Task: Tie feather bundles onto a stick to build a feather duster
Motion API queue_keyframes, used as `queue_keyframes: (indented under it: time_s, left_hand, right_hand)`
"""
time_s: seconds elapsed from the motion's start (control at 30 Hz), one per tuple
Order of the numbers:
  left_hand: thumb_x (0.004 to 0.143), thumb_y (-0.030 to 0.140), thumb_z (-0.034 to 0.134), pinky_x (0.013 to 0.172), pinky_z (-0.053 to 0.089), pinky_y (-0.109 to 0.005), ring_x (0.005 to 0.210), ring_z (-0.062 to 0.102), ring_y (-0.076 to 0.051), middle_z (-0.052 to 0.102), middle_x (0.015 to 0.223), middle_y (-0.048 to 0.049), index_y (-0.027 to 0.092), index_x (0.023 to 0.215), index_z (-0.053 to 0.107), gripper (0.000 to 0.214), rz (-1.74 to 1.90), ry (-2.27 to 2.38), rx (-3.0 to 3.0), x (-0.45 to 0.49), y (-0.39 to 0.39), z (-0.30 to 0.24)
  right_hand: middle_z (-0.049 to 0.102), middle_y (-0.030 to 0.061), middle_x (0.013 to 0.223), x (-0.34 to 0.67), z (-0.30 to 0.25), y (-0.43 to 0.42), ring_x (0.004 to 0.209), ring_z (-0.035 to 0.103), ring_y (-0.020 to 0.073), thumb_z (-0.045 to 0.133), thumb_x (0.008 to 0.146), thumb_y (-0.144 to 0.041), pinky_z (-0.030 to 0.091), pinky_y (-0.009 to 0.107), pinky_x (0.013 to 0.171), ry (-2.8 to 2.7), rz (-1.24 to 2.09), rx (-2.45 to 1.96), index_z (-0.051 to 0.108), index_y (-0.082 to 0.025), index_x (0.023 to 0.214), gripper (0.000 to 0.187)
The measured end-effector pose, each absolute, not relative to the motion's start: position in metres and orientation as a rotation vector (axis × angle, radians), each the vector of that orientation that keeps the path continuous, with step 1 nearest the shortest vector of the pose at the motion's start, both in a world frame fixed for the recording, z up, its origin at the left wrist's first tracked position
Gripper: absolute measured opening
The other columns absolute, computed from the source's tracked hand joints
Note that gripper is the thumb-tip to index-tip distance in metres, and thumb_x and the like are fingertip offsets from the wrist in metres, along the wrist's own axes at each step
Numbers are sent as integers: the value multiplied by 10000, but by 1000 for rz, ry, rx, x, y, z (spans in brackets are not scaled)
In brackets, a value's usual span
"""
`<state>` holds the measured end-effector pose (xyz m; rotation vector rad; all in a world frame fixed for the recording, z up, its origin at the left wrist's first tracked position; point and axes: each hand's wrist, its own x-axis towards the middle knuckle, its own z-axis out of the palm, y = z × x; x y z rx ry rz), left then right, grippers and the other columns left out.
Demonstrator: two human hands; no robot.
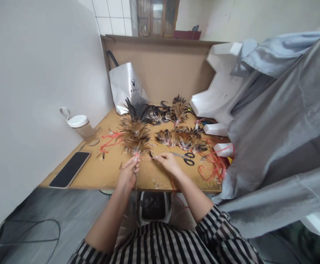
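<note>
My left hand (130, 169) is closed round the stem of a feather duster (135, 134), just below its brown and black feathers. Red binding shows at the base of the plumes, beside my left fingertips. From there a thin pinkish-red string (146, 157) runs taut to my right hand (167, 161), which pinches its other end. Scissors (186, 157) with black handles lie just right of my right hand. Behind them rests a row of brown feather bundles (182, 138). Farther back are another brown feather bunch (178, 110) and dark feathers (155, 114).
A phone (70, 169) and a lidded cup (84, 130) stand at the left of the table (151, 179). Red plastic strands (213, 167) tangle at the right edge. A silver bag (127, 86) leans at the back. Grey cloth (281, 135) hangs over the right side.
</note>
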<state>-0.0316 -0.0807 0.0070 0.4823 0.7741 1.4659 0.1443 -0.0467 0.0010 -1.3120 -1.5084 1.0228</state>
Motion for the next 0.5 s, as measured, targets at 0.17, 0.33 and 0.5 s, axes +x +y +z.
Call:
queue_keyframes:
  time_s: [0.17, 0.33, 0.5]
  left_hand:
    - [643, 64, 667, 354, 262, -86, 470, 395, -9, 534, 661, -2, 99, 762, 610, 136, 1426, 666, 339, -43, -71, -10]
    - [706, 42, 605, 349, 258, -79, 475, 390, -6, 509, 671, -1, 96, 761, 583, 80, 1408, 643, 259, -41, -70, -17]
    - [709, 57, 613, 339, 248, -88, 469, 382, -10, 506, 676, 2, 102, 781, 578, 92, 1430, 640, 288, -40, -71, -19]
  right_hand:
    - [632, 3, 603, 189, -7, -7, 575, 542, 138, 558, 678, -299, 386, 228, 574, -1567, 702, -1529, 660, -156, 646, 178]
    - [689, 51, 771, 188, 2, 22, 744, 608, 187, 511, 722, -237, 411, 256, 673, -1706, 367, -1776, 686, -193, 749, 182]
    - [680, 109, 925, 171, 6, 39, 864, 620, 233, 488, 758, -240, 425, 294, 722, -1766, 191, -1984, 681, -199, 898, 242]
